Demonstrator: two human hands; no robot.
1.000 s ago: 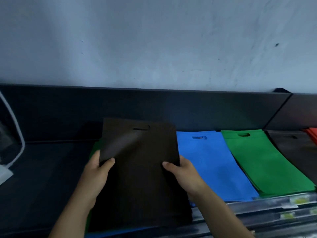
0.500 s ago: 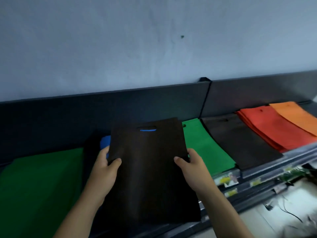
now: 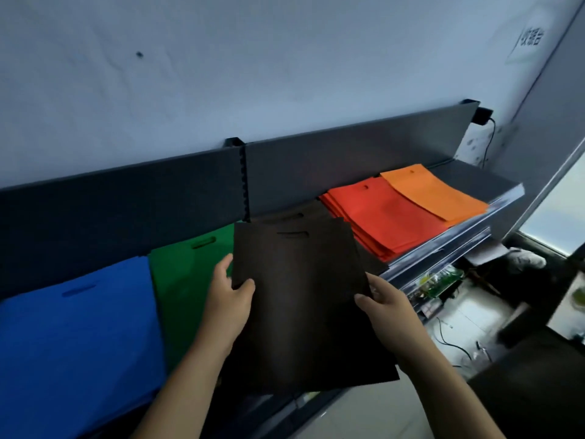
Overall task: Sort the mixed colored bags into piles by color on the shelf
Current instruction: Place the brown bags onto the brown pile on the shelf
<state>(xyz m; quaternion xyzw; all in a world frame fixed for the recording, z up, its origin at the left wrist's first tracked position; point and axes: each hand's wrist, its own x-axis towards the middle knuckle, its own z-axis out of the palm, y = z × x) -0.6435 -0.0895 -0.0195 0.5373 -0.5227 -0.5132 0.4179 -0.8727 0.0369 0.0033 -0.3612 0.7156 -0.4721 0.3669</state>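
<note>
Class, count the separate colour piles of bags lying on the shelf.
5: blue far left, green, brown mostly hidden behind the held bag, red, orange far right.

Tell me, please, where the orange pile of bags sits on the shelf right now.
In the head view, the orange pile lies at the right end of the row on the shelf, overlapping the right edge of the red pile.

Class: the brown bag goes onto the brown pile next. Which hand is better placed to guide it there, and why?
Right. The right hand grips the brown bag on the side nearest the brown pile; the left hand holds the edge over the green pile.
</note>
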